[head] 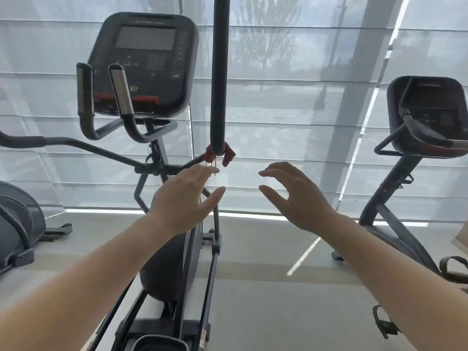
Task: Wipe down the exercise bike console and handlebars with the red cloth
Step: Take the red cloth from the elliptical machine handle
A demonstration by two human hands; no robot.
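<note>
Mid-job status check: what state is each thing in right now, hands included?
foam handlebar: upright, bare except at its lower end.
red cloth: hangs round the handlebar's lower end, ungripped.
console screen: dark.
left hand: open, fingertips by the cloth's loose threads; contact unclear.
right hand: open, empty, apart from the cloth.

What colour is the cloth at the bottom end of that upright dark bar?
The cloth is red; the head view shows it best.

Matt black plastic console [144,64] with dull grey screen; brushed shiny metal sensor grips [122,91]; matt black foam-like upright handlebar [219,72].
</note>
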